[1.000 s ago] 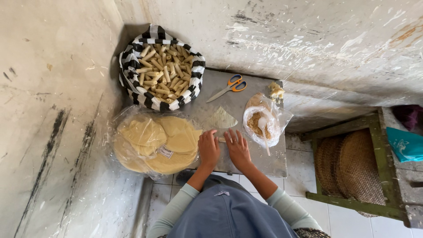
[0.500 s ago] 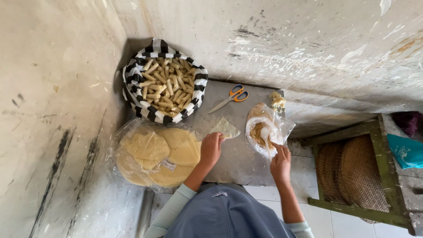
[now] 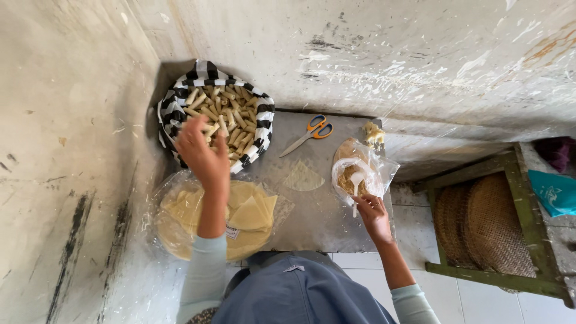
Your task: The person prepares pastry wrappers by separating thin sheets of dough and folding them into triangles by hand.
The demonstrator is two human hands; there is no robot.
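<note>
My left hand is raised over the near rim of a black-and-white striped basket full of pale rolled pastries. Its palm faces down, so whatever is under the fingers is hidden. My right hand grips the handle of a white spoon that dips into a clear plastic bag of brownish filling. Between my hands, one triangular pastry sheet lies flat on the grey work board. A stack of yellow pastry sheets in clear plastic sits under my left forearm.
Orange-handled scissors lie at the back of the board, with a small yellowish lump to their right. Rough plastered walls close in on the left and behind. A green wooden frame holding woven trays and a teal bag stand to the right.
My left hand has lifted off the board and swung left and back over the basket. My right hand has moved right, from the middle of the board to the spoon in the filling bag.
</note>
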